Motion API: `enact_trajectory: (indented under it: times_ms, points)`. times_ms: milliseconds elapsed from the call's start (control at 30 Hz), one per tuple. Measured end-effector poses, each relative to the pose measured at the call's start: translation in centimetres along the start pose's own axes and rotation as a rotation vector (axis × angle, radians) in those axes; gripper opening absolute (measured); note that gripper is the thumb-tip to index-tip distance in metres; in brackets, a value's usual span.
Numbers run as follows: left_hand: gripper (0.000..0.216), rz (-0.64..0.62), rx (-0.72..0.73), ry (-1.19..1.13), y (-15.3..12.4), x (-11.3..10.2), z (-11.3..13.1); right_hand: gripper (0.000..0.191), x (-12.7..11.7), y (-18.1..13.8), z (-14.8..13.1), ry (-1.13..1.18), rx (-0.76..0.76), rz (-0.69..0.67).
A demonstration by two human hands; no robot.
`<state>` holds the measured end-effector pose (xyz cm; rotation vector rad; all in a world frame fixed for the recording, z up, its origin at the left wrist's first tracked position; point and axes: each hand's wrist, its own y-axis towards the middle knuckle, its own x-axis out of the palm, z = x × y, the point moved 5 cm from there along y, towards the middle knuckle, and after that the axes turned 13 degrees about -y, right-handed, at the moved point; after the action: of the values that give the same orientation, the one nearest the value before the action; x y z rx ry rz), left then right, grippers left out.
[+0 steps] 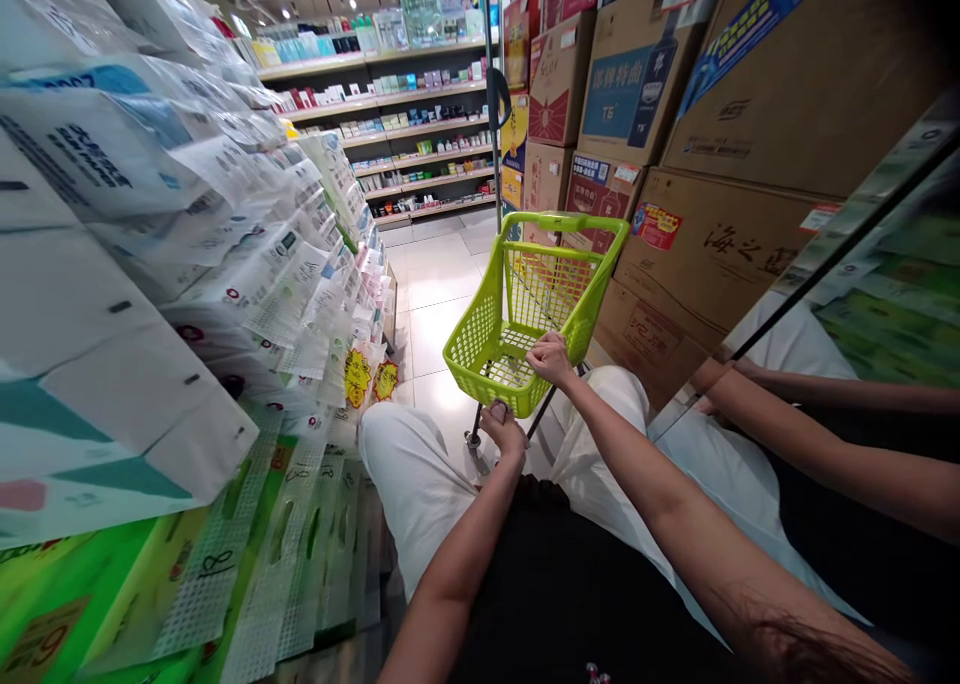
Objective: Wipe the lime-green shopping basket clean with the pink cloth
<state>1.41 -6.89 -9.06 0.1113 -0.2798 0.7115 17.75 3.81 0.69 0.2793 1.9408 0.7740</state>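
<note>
Trolley [499,344] before bent knees, hands at its near end

Its lime-green lattice basket stands on a thin wheeled frame, with the grip bar [562,222] on the far side, so the low front lip faces the person. The left hand [501,426] curls at that lip; the right hand [550,360], fingers bent, is at the near right rim. The hands are apart (whether either grips the plastic, I cannot tell). Knees in white trousers [409,474] flank the near end, probably to let both arms reach it.

Left of the trolley rise plastic-wrapped tissue packs [97,164], with starburst price cards [358,378] showing, likely for shoppers to read. Right of it, cartons [720,254] are stacked closely, presumably for stability, and nearer the person a mirror [885,264] reflects the arms. Beyond it stand shelves [390,101] of small boxed goods.
</note>
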Motion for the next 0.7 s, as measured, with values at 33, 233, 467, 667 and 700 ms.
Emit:
enact_trajectory:
  times_ms: [33,233,467,667,700]
  points:
    - [0.021,0.004,0.017,0.006,-0.3,0.2,0.3,0.044,0.0,0.0,0.0,0.001,-0.001,0.002]
    - [0.020,-0.028,0.249,0.020,-1.1,1.2,4.2,0.045,0.0,0.0,0.0,-0.010,-0.002,0.013]
    - [0.022,-0.239,0.541,0.109,1.3,1.1,9.0,0.044,-0.3,0.0,-0.2,-0.030,-0.032,-0.037]
    - [0.030,-0.363,0.517,0.195,4.8,1.2,9.3,0.036,-1.0,-0.2,0.3,-0.029,-0.147,-0.168]
    - [0.031,-0.327,0.506,0.197,5.4,1.0,9.4,0.035,-1.2,-0.2,0.5,-0.021,-0.151,-0.176]
